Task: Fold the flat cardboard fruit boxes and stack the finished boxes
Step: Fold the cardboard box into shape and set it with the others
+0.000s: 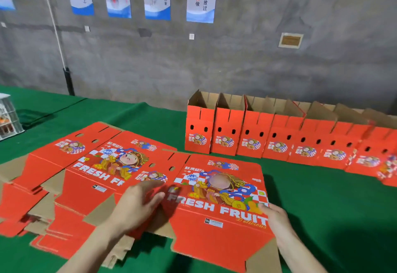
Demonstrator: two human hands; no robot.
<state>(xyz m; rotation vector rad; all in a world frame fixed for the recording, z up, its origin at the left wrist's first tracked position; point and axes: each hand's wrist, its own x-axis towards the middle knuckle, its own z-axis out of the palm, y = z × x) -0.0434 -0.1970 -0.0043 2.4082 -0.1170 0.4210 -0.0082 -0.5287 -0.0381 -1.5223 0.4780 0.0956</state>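
Observation:
A flat red "FRESH FRUIT" cardboard box [217, 189] lies printed side up on the green table [322, 204], in front of me. My left hand [137, 206] grips its left edge, fingers curled over the folded side panel. At the box's right edge, beside the lettering, my right hand [274, 219] holds the cardboard. To the left lies a pile of flat boxes [71, 178], the top one showing the same cartoon print. Several folded boxes [277, 137] stand open-topped in a row along the back right of the table.
A grey concrete wall [236, 57] with hanging posters runs behind the table. A white plastic crate [8, 115] sits at the far left edge. Bare green cloth shows at the right front and between pile and row.

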